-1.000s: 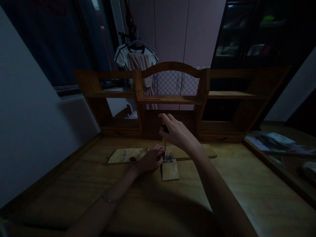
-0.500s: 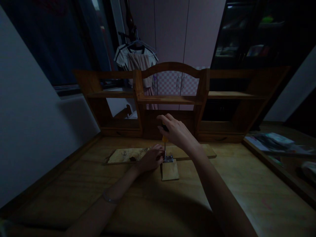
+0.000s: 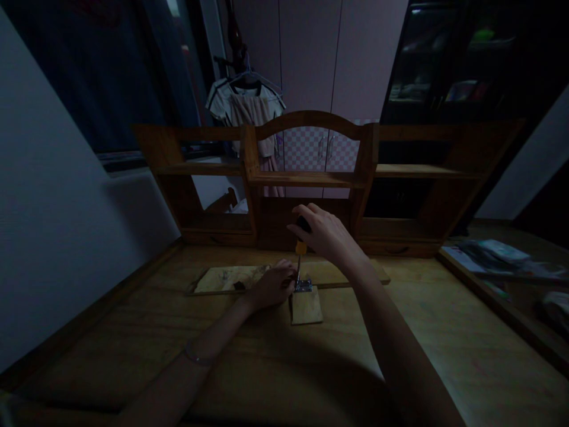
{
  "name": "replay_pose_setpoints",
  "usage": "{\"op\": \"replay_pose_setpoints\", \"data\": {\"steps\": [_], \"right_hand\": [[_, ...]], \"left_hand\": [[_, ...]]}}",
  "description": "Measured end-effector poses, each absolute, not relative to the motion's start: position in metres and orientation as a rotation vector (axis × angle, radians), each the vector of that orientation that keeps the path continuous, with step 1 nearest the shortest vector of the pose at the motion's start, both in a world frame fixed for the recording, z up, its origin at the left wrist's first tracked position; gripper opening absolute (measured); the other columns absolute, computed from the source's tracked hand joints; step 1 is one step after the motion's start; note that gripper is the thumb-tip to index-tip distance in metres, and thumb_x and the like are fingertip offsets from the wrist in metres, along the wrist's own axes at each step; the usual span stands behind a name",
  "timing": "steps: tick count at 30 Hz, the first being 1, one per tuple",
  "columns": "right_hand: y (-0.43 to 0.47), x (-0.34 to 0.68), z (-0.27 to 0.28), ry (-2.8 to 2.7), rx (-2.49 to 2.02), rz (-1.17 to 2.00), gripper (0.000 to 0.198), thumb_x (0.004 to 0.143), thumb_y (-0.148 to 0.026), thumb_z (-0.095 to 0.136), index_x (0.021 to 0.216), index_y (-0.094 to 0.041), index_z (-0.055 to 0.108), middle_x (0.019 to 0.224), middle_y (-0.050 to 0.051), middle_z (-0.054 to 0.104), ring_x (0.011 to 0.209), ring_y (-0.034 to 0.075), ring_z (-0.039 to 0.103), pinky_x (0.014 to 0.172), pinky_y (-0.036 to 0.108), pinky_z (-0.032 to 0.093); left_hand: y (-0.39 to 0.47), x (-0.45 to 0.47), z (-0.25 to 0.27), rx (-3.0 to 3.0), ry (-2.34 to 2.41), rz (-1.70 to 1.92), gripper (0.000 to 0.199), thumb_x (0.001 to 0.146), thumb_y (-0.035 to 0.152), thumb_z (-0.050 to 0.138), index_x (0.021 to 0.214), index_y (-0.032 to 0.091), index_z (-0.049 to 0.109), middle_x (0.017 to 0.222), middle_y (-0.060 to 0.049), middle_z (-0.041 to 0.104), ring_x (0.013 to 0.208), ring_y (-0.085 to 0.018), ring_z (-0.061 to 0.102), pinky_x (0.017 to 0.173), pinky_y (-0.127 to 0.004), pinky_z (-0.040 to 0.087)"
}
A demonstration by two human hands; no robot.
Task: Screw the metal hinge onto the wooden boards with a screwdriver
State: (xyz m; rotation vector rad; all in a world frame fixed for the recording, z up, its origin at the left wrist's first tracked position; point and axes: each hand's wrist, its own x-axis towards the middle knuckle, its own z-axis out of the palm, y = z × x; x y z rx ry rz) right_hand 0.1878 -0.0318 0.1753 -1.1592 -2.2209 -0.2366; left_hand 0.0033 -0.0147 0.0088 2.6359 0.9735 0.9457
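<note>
My right hand (image 3: 326, 231) is closed around the black and yellow handle of a screwdriver (image 3: 301, 246). The shaft points down, slightly tilted, with its tip at a shiny metal hinge (image 3: 304, 286). That hinge lies where a long wooden board (image 3: 229, 280) meets a small square wood piece (image 3: 306, 305). My left hand (image 3: 275, 283) rests on the long board just left of the screwdriver tip, fingers curled together beside the hinge. Whatever those fingertips pinch is hidden. A band circles my left wrist.
A wooden desktop (image 3: 178, 332) carries the work. Along its back edge stands a shelf unit (image 3: 306, 179) with open compartments. A wall (image 3: 57, 225) borders the left side. Papers and bags (image 3: 493, 255) lie on a lower surface at the right.
My right hand and the screwdriver handle have shifted slightly to the right, so the shaft leans more. The left hand, boards and hinge stay in place.
</note>
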Motion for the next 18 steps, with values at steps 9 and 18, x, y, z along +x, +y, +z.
{"op": "replay_pose_setpoints", "data": {"steps": [9, 18], "right_hand": [[-0.0399, 0.1841, 0.1758, -2.248, -1.096, -0.127, 0.034, 0.093, -0.025, 0.043, 0.126, -0.020, 0.047, 0.113, 0.009, 0.057, 0.096, 0.022, 0.060, 0.076, 0.032, 0.039], [-0.0404, 0.1819, 0.1764, -2.230, -1.201, -0.254, 0.031, 0.099, -0.036, 0.039, 0.124, -0.021, 0.051, 0.112, 0.009, 0.059, 0.087, 0.020, 0.062, 0.069, 0.031, 0.036]], "left_hand": [[-0.0144, 0.0022, 0.0067, 2.665, 0.979, 0.970, 0.013, 0.085, 0.012, 0.055, 0.096, 0.018, 0.058, 0.104, -0.007, 0.058, 0.104, -0.022, 0.054, 0.095, -0.038, 0.047], [-0.0164, 0.0040, 0.0111, 2.639, 0.993, 0.946, 0.012, 0.084, 0.010, 0.056, 0.092, 0.019, 0.058, 0.099, -0.006, 0.058, 0.097, -0.021, 0.056, 0.088, -0.035, 0.048]]}}
